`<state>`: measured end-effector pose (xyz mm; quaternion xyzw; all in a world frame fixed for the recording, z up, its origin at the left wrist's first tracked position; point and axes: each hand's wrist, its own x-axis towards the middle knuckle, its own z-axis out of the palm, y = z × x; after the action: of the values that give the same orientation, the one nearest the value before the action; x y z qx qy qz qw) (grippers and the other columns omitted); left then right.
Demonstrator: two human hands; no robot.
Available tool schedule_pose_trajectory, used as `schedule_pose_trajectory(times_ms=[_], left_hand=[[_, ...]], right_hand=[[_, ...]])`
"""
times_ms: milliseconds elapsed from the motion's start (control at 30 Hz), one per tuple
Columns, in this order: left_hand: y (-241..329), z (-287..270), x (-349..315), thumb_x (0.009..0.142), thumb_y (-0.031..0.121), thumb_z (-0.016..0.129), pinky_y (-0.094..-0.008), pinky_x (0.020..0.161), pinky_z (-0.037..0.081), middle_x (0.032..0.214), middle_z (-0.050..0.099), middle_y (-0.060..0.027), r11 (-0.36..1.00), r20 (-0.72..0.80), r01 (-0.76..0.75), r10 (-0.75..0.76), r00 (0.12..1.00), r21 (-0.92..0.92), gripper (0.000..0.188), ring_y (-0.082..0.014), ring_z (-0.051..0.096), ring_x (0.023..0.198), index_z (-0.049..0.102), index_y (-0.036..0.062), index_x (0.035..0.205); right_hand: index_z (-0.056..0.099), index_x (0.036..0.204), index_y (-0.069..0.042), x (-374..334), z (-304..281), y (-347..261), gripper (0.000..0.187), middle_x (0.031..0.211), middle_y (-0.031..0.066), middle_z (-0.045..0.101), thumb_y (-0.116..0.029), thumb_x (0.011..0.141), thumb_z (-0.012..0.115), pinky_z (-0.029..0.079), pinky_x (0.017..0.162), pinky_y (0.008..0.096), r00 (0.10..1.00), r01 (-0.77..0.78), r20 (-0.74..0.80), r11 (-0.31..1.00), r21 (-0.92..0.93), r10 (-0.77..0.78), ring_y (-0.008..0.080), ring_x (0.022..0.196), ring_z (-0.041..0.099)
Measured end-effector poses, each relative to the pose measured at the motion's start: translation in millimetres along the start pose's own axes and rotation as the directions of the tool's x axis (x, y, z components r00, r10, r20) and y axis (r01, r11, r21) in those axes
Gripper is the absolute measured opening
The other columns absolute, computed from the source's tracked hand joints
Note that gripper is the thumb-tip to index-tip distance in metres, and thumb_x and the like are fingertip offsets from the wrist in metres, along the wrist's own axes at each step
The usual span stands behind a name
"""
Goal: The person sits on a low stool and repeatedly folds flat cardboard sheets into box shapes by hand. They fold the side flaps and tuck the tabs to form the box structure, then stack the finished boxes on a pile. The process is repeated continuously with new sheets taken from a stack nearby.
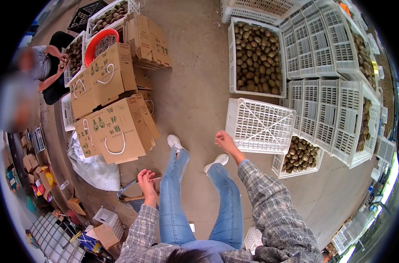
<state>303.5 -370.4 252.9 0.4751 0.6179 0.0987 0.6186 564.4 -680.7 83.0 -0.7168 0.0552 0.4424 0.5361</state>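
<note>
While a worker in a grey plaid jacket (pixel 274 197) and blue jeans (pixel 175 197) looks down over a concrete floor (pixel 197 105), the right hand (pixel 225 141) hangs just beside the near left corner of a white lattice crate (pixel 261 125). Its fingers are curled inward; from here one cannot tell whether they grip anything or brush the plastic. The lattice crate lies on the worker's right, its near right corner overlapping, in view, a lower white crate filled with brown oval fruit (pixel 301 154).

Well apart, to the left of the lattice crate and nearer the worker, the left hand (pixel 147 183) is raised, fingers loosely bent and parted. Beyond that hand, likewise left of the lattice crate, printed cardboard boxes (pixel 114 127) with white cord handles stand close together, a pale plastic bag (pixel 96 171) beside them. Just beyond the lattice crate sits a fruit-filled crate (pixel 231 57); to its right rise stacked white crates (pixel 311 105).

Farthest left of the lattice crate, past the boxes, are a red basin (pixel 90 49) and a second person (pixel 42 63) in a grey top and dark trousers.
</note>
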Motion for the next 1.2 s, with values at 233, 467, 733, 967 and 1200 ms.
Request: schedule_pose_trajectory(times_ms=[233,467,733,967,1200], left_hand=[[72,-46,33,0.101,0.017,0.050,-0.0268,0.073,0.048,0.101,0.063,-0.0025,0.947,-0.019,0.049,-0.058,0.998,-0.317,0.019,-0.0139,0.063,0.088,0.056,0.0094,0.118],[149,17,60,0.100,0.011,0.052,-0.0251,0.075,0.047,0.096,0.061,-0.0026,0.971,0.133,-0.073,0.105,0.985,-0.229,0.010,-0.0118,0.060,0.085,0.056,0.0072,0.108],[260,153,165,0.093,0.007,0.060,-0.0304,0.085,0.049,0.110,0.065,-0.0089,0.947,0.176,-0.320,0.320,0.931,-0.025,0.023,-0.0186,0.064,0.100,0.057,0.0023,0.115],[288,258,230,0.087,0.002,0.063,-0.0382,0.091,0.048,0.128,0.057,-0.0142,0.916,0.021,-0.389,0.388,0.921,0.102,0.042,-0.0296,0.058,0.116,0.052,0.0011,0.127],[305,285,305,0.084,0.009,0.069,-0.0512,0.109,0.034,0.158,0.027,-0.0167,0.761,-0.013,-0.375,0.449,0.893,0.529,0.073,-0.0368,0.035,0.141,0.034,0.0016,0.147]], right_hand=[[0.061,0.107,-0.002,121,129,-229,0.025,0.094,0.0129,0.068,-0.014,0.087,0.068,0.055,0.077,0.0375,0.931,0.282,-0.055,0.805,-0.522,-0.362,0.0272,0.085,0.068],[0.047,0.128,0.005,277,205,-430,0.061,0.131,0.0266,0.053,-0.025,0.082,0.073,0.049,0.099,0.0467,0.950,0.025,-0.219,0.756,-0.654,-0.221,0.0427,0.118,0.056],[0.018,0.147,0.009,456,301,-550,0.113,0.151,0.0300,0.031,-0.049,0.075,0.083,0.041,0.110,0.0502,0.949,-0.171,-0.311,0.752,-0.637,-0.048,0.0436,0.136,0.042],[-0.002,0.157,0.002,580,379,-573,0.144,0.164,0.0233,0.005,-0.064,0.064,0.086,0.033,0.113,0.0620,0.889,-0.409,-0.451,0.573,-0.711,0.075,0.0401,0.149,0.020],[0.001,0.156,0.004,590,352,-539,0.131,0.163,0.0237,0.011,-0.050,0.071,0.086,0.045,0.108,0.0504,0.940,-0.157,-0.303,0.593,-0.790,-0.155,0.0416,0.143,0.034]])
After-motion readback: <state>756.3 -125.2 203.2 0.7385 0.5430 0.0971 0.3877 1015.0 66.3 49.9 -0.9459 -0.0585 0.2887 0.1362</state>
